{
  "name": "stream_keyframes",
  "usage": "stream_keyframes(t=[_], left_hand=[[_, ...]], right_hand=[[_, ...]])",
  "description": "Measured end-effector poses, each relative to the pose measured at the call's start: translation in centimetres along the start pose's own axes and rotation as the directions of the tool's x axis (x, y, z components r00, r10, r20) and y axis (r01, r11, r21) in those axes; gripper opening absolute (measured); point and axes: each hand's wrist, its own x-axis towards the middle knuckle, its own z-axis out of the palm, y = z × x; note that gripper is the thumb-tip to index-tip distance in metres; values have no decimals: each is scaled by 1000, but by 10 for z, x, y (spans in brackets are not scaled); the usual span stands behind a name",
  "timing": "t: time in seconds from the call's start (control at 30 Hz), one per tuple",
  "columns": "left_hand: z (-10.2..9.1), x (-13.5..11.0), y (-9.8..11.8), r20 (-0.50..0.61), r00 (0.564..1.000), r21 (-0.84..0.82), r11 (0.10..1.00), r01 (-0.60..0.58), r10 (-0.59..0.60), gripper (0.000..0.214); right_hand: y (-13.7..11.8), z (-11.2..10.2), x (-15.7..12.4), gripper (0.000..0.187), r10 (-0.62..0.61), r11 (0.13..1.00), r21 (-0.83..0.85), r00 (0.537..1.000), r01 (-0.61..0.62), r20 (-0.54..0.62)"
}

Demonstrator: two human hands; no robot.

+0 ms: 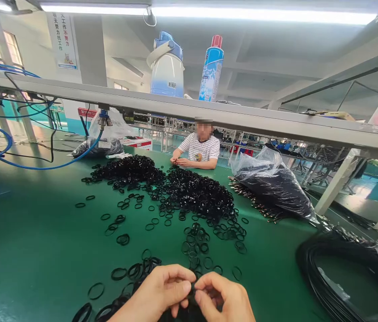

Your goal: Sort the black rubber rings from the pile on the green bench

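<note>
A small black rubber ring is pinched between the fingertips of the left hand and the right hand, low in the view at the near edge of the green table. Both hands are closed on it, thumbs and forefingers meeting at the middle, so that most of the ring is hidden; which way it faces and how its axis lies cannot be told.

Just beyond the hands, loose black rings are scattered flat on the table, some overlapping. Farther back a large heap of the same rings is spread across the middle of the table.

To the right of the heap a clear plastic bag of dark parts is laid, and near the right edge a coil of black cable is seen. Blue hoses are run across the left side. On the overhead shelf a white and blue thermos jug and a blue spray can are stood upright. At the far side of the table a person in a striped shirt is seated, hands on the table.
</note>
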Motion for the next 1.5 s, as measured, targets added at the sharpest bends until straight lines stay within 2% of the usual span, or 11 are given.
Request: stream_keyframes(t=[0.23,0.4,0.5,0.63,0.77,0.9,1.03,1.13,1.23,1.4,1.5], left_hand=[[-8,-4,14,-200,968,258,961,-95,149,17],[-10,-4,21,-285,939,242,962,-125,193,18],[-8,-4,21,-285,943,233,967,-107,174,21],[-1,-5,15,-202,964,237,964,-123,172,18],[6,-8,11,-158,968,389,913,-123,197,11],[11,-14,18,-124,961,554,821,-140,248,13],[15,-20,27,-67,943,680,706,-196,327,16],[19,-20,26,-60,949,719,673,-173,309,14],[20,-18,25,-55,957,710,685,-164,286,14],[14,-14,25,-93,962,515,839,-174,257,18],[9,-12,29,-125,957,428,884,-187,263,22]], right_hand=[[-4,-14,2,14,-6,995,-96,999,2,-40],[10,-25,5,16,-46,974,-223,997,32,-55],[12,-30,5,18,-83,960,-276,992,53,-97],[-3,-24,4,18,-60,996,-65,997,57,-41],[-7,-9,4,18,115,983,142,993,-118,30],[7,-4,4,18,211,905,355,972,-235,103],[12,-11,7,33,194,789,536,949,-301,249],[11,-13,8,41,185,738,581,931,-343,314],[10,-10,8,44,177,705,607,920,-366,349],[6,-4,5,34,150,709,665,971,-235,184],[2,-4,3,24,111,752,635,983,-179,146]])
